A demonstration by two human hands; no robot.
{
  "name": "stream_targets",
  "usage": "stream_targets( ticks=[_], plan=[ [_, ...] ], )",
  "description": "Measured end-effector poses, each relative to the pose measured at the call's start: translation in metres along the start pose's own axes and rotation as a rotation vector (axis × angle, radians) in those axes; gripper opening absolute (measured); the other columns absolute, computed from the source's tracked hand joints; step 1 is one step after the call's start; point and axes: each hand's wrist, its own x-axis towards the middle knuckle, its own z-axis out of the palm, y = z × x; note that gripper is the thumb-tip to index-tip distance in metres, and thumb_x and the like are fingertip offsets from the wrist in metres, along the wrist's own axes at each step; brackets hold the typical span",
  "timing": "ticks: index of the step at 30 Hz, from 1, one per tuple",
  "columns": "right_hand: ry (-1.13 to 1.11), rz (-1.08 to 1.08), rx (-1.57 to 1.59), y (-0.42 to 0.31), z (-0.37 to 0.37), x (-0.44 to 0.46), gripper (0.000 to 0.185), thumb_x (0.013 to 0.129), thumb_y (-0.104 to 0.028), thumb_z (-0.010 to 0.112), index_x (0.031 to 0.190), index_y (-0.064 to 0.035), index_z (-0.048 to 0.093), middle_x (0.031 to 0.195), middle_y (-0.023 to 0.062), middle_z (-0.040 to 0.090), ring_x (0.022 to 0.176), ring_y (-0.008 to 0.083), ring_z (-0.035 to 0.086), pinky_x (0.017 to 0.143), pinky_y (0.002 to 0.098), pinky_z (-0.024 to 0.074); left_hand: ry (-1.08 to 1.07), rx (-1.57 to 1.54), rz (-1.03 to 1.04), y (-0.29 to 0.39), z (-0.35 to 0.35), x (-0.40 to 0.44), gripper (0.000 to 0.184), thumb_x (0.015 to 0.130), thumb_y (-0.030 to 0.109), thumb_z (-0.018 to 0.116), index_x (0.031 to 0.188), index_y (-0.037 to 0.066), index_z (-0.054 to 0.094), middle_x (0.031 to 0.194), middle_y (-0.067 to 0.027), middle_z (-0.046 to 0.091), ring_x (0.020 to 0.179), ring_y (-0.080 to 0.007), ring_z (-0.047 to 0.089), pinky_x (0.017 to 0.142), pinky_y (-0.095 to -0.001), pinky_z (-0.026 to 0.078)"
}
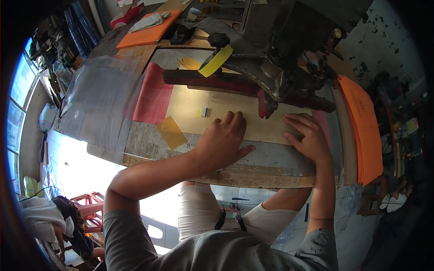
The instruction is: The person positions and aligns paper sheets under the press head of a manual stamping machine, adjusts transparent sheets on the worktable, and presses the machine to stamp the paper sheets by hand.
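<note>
My left hand [221, 137] lies on a pale gold sheet [264, 115] on the worktable, its fingers bent and the thumb stretched to the right. My right hand [307, 135] rests at the sheet's right part, fingers and thumb apart, with nothing held. A small white and yellow piece [203, 112] sits on the sheet, left of my left hand's fingertips. Above the sheet's far side runs the dark red bar [212, 80] of a metal press [271, 67]. A yellow strip [215, 61] hangs on the press.
Red sheet material [153, 95] lies left of the gold sheet, with a tan square [172, 133] near it. Clear plastic sheets [101, 97] cover the table's left side. Orange sheets [361, 131] stand at the right edge. A glove [150, 21] lies on orange sheets at the back left.
</note>
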Motion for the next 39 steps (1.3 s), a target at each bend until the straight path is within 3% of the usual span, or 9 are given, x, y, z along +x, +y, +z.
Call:
stream_targets(
  ticks=[10, 28, 39],
  plan=[
    [0.035, -0.056, -0.029, 0.008, 0.002, -0.004, 0.029, 0.089, -0.023, 0.086, 0.111, -0.0047, 0.082, 0.117, 0.0064, 0.08, 0.108, 0.0258, 0.075, 0.097, 0.0399, 0.0575, 0.016, -0.022, -0.007, 0.002, 0.0, 0.0, 0.073, 0.102, 0.054, 0.068, 0.135, -0.011, 0.061, 0.14, -0.0211, 0.057, 0.13, -0.0329, 0.059, 0.098, -0.043, 0.061],
    [0.038, -0.075, -0.054, 0.012, 0.003, -0.005, 0.028, 0.09, -0.027, 0.085, 0.107, -0.005, 0.084, 0.117, 0.0072, 0.082, 0.106, 0.0265, 0.075, 0.1, 0.0402, 0.0566, 0.036, -0.006, -0.006, 0.002, 0.0, 0.0, 0.072, 0.102, 0.052, 0.069, 0.137, -0.01, 0.06, 0.142, -0.0201, 0.057, 0.13, -0.0328, 0.061, 0.096, -0.0425, 0.063],
    [0.002, -0.031, -0.023, 0.013, 0.004, -0.007, 0.033, 0.089, -0.028, 0.085, 0.113, -0.0051, 0.083, 0.12, 0.0069, 0.08, 0.112, 0.0264, 0.074, 0.102, 0.0412, 0.0569, 0.002, -0.003, -0.006, 0.003, -0.003, 0.0, 0.072, 0.103, 0.053, 0.068, 0.137, -0.011, 0.06, 0.142, -0.02, 0.057, 0.129, -0.0327, 0.061, 0.097, -0.0423, 0.062]
  ],
)
